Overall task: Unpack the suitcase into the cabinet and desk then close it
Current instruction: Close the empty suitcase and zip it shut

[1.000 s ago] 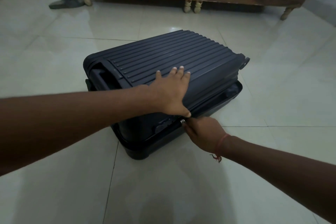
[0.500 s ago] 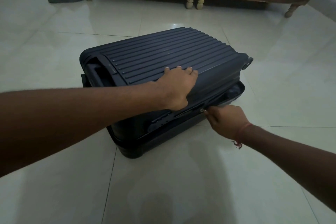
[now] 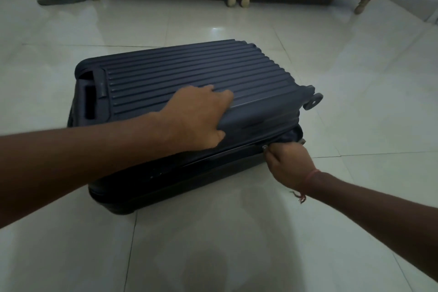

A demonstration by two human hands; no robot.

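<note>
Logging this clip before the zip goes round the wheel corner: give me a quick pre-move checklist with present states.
1. Right hand pinches the zipper pull: ok.
2. Left hand grips the lid edge of the suitcase, pressing it down: ok.
3. Seam behind the pull, toward the handle end, zipped: ok as far as it shows.
4. Gap at the wheel corner closed: not ok, dark lining shows there.
5. Lining clear of the zip teeth ahead: cannot tell.
6. Suitcase emptied: cannot tell, inside hidden.
</note>
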